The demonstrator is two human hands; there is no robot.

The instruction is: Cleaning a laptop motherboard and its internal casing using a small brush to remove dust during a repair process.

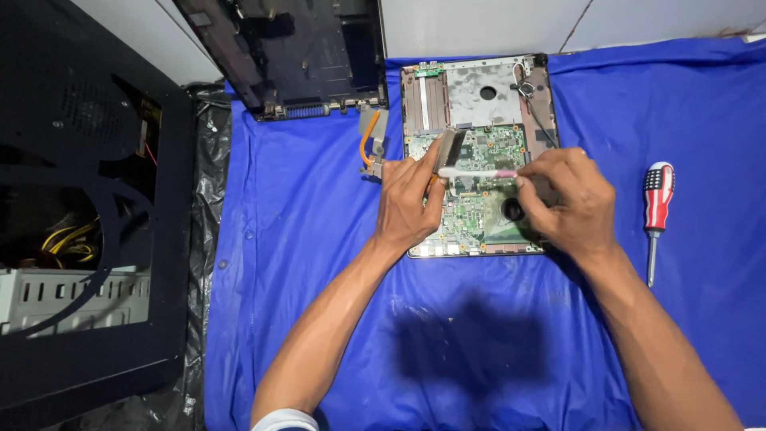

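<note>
- Right hand (568, 199), centre-right of frame: grip pinched together on the pink end of a toothbrush (477, 172); handle runs horiz. to the left, white head end near the left hand's fingertips.
- Left hand (408, 199), centre of frame: fingers stretched up and pressing on a small dark rectangular part (449, 147) w/ a silvery edge, tilted up off the board; grip not wrapped round anything, thumb and fingers lie flat against the part and the board. Can't tell if the fingertips also touch the brush head.
- Toothbrush lies across the green circuit board (479, 209), just above it or touching, can't tell which.
- Board sits inside an opened laptop base (477, 89), upper centre of frame; grey metal plate w/ a round hole in its upper half, a round dark fan opening (512, 210) just left of the right hand.
- Orange flat cable w/ a small grey bracket (372, 144) lies just left of the base, near the left hand's knuckles.
- Dark laptop cover (287, 56) lies at upper centre-left, just beyond the cable.
- Screwdriver (657, 214), red-white-blue handle, far right of frame, well apart from the right hand, tip pointing to the bottom.
- All on a blue cloth (319, 303) covering the desk.
- Black desktop PC case (88, 215) open at left of frame, yellow wires inside; black plastic sheet under it.
</note>
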